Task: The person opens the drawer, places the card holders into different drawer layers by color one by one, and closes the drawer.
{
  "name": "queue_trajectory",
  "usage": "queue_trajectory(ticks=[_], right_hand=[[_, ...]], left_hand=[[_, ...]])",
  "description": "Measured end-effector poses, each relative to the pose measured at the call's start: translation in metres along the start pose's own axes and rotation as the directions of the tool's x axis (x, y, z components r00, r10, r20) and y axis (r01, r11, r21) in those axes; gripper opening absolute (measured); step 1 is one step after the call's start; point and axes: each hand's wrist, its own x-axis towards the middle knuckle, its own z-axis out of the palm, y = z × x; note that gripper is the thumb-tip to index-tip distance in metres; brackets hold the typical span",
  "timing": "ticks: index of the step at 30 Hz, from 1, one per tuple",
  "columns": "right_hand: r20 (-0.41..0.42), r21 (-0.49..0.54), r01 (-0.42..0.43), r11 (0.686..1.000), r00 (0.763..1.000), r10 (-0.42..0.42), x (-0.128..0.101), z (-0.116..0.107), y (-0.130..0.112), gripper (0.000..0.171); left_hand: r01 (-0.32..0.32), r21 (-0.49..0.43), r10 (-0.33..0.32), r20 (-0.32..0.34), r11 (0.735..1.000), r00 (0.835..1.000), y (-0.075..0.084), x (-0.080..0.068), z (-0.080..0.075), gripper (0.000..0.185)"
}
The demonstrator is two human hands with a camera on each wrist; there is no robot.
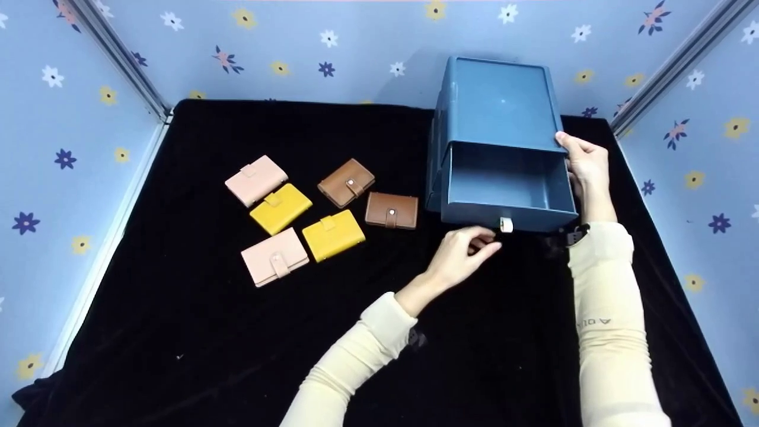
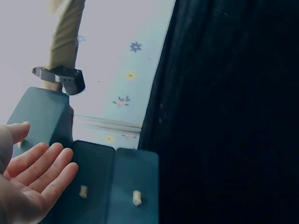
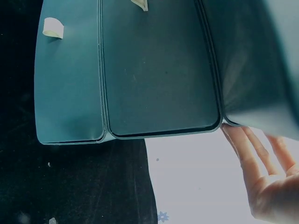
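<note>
The blue drawer unit (image 1: 503,104) stands toward the back right of the black cloth (image 1: 195,344), its top drawer (image 1: 474,214) pulled partway out. The right hand (image 1: 588,163) clasps the unit's right edge, thumb over the top and fingers along the side — presumably to keep the light-looking body from shifting. The left hand (image 1: 459,252) holds nothing; its fingers are relaxed beneath the drawer front, just beside the pale pull tab (image 1: 506,225), though I cannot tell whether a fingertip touches it. The lower drawers (image 3: 159,70) are closed, each with a similar tab, likely there because the fronts are otherwise flat.

To the left lie pink wallets (image 1: 273,255), yellow wallets (image 1: 335,234) and brown wallets (image 1: 392,207), two of each, probably spread loosely so each can be reached singly.

Lettering (image 1: 595,322) on the right sleeve (image 1: 611,296) appears upside down — only an A is legible. No brand is readable on the wallets or drawers.
</note>
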Motion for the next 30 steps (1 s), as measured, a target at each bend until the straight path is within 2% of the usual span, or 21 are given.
queue_trajectory(ticks=[6, 13, 18, 24, 30], right_hand=[[0.002, 0.021, 0.001, 1.000, 1.000, -0.001, 0.000, 0.000, 0.001, 0.024], [0.001, 0.021, 0.010, 1.000, 1.000, -0.010, 0.000, 0.000, 0.001, 0.024], [0.000, 0.018, 0.010, 1.000, 1.000, -0.010, 0.000, 0.001, 0.001, 0.023], [-0.003, 0.020, 0.011, 1.000, 1.000, -0.011, -0.001, 0.001, 0.001, 0.022], [-0.004, 0.002, 0.016, 1.000, 1.000, -0.016, -0.001, 0.001, 0.001, 0.021]], left_hand=[[0.020, 0.131, -0.031, 0.078, 0.991, 0.996, -0.019, -0.008, -0.015, 0.030], [0.073, 0.260, -0.115, 0.150, 0.963, 0.982, -0.042, -0.015, -0.031, 0.038], [0.097, 0.336, -0.163, 0.175, 0.937, 0.971, -0.058, -0.015, -0.045, 0.043], [0.119, 0.435, -0.220, 0.190, 0.893, 0.957, -0.074, -0.010, -0.066, 0.051], [0.119, 0.477, -0.228, 0.177, 0.871, 0.957, -0.087, -0.003, -0.084, 0.055]])
